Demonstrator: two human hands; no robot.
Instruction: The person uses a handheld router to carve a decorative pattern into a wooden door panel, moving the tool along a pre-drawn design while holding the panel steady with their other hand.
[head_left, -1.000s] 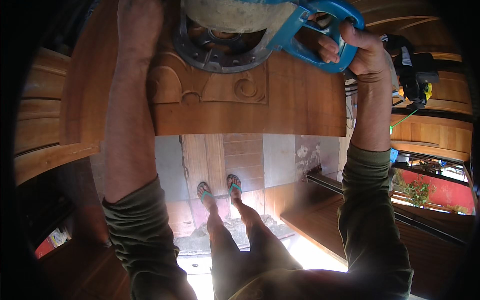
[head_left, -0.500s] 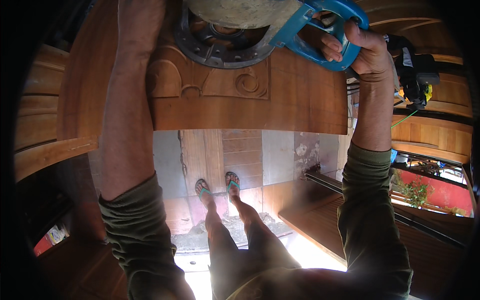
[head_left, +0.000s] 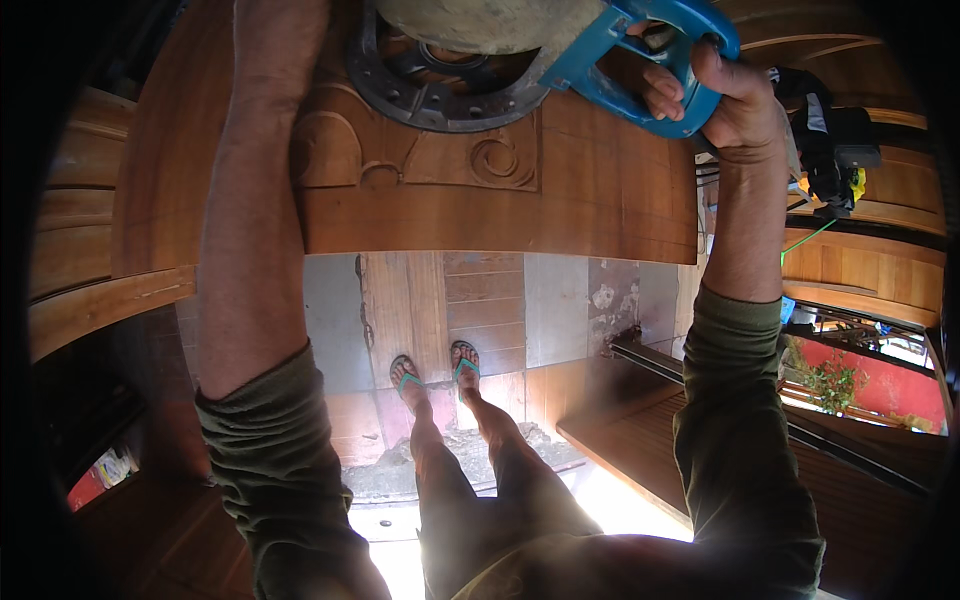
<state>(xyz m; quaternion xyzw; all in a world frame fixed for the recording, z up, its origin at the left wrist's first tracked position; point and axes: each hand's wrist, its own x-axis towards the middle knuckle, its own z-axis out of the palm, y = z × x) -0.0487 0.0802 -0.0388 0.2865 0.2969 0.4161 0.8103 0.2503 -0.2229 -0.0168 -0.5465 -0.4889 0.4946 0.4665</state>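
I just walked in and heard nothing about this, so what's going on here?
A person is at a carved wooden board. Their right hand grips the blue loop handle of a power tool, whose dark round base is over the board. The left forearm extends over the board too, but the left hand is out of view.

Tool handle [head_left: 625, 107]: glossy plastic. Panel [head_left: 450, 222]: smooth wood, carved.

Woodworking workshop is indicated; a blue-handled router [head_left: 436, 117] is seen at a scroll-carved wooden board [head_left: 450, 225]; panelled woodwork [head_left: 868, 262] is seen along both sides; a patchwork floor [head_left: 556, 295] of mismatched tiles is exposed below.
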